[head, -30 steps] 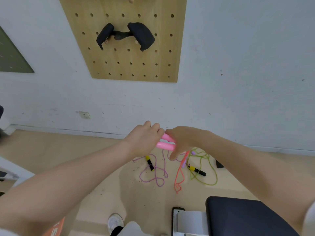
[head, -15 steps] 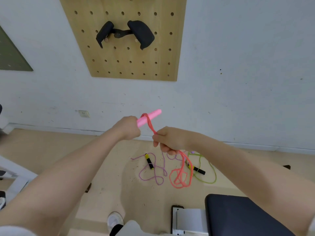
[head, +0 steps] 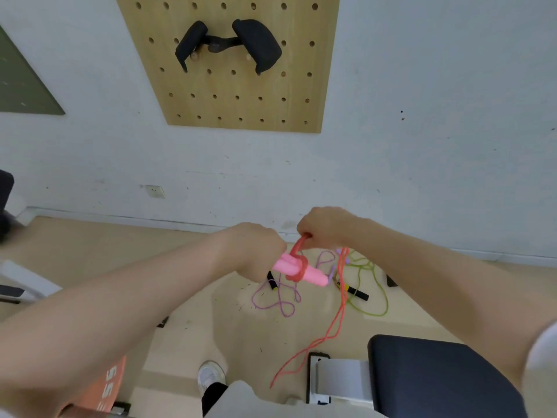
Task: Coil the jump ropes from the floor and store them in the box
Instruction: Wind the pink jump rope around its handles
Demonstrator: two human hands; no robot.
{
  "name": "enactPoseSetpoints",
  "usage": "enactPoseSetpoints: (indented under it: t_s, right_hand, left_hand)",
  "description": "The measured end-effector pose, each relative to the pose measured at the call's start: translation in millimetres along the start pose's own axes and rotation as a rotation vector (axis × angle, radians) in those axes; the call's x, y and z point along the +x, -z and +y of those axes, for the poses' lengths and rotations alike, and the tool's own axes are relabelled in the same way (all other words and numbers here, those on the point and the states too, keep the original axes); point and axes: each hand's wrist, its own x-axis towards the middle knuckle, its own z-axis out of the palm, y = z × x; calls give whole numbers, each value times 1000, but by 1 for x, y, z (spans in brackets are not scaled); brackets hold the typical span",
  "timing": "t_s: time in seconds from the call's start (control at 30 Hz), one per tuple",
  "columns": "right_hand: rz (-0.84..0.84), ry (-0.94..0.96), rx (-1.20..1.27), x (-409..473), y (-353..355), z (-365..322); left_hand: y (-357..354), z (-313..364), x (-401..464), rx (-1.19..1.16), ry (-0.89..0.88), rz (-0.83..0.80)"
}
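The left hand (head: 256,251) grips the 2 pink handles (head: 298,268); the right hand (head: 324,226) pinches the red rope (head: 340,303), winding. Next: more wraps, slack trailing to the floor (head: 196,297).

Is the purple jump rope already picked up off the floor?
No. The purple jump rope lies loose on the floor, while both hands work on the pink-handled red jump rope.
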Motion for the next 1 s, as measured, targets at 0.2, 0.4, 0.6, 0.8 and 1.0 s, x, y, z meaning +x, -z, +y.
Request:
enactPoseSetpoints:
  t_s: [0.2,0.4,0.6,0.8,1.0]
  right_hand:
    - [211,-199,1,1,20,-11]
    - [-74,-35,404,-8,0,-31]
    - [-173,-95,649,-15,-31,-20]
    - [-292,-176,539,-18,-32,8]
    - [-121,-137,118,-2,-10,18]
  left_hand:
    - [-22,-7,30,64,253,-41]
    - [-18,-44,51,-526,419,22]
    - [5,-53,41,-1351,125,34]
    - [29,-26,10,-737,-181,-124]
    - [21,9,12,-1,15,-109]
